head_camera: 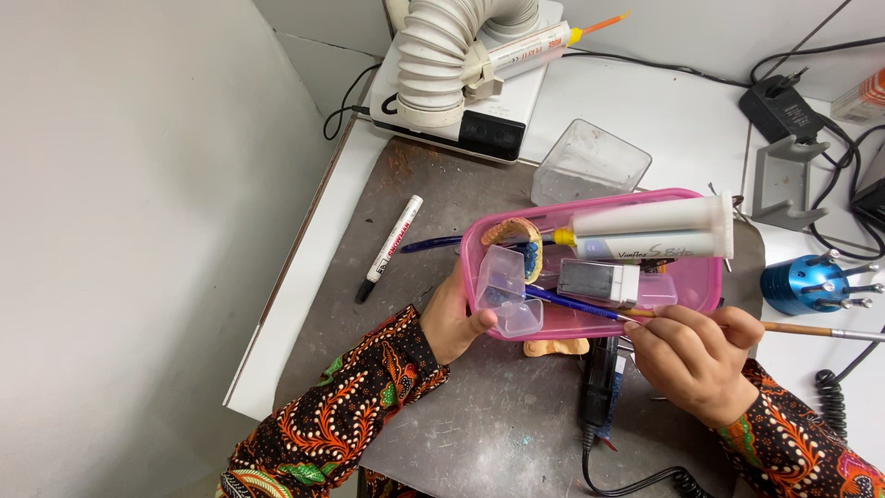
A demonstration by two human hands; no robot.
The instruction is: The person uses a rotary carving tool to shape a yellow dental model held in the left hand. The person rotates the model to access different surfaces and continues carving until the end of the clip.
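My left hand holds a small clear plastic cup tilted over the near left corner of a pink plastic tray; blue material shows inside the cup. My right hand grips a thin brush with a blue and wooden handle, its tip reaching into the cup. In the tray lie a tan dental cast, a white double-barrel cartridge syringe and a small clear box. Both sleeves are patterned orange and black.
A white marker and a blue pen lie left of the tray on the grey mat. Behind stand a clear container, a white machine with ribbed hose, a blue cylinder holder, a grey stand and black cables.
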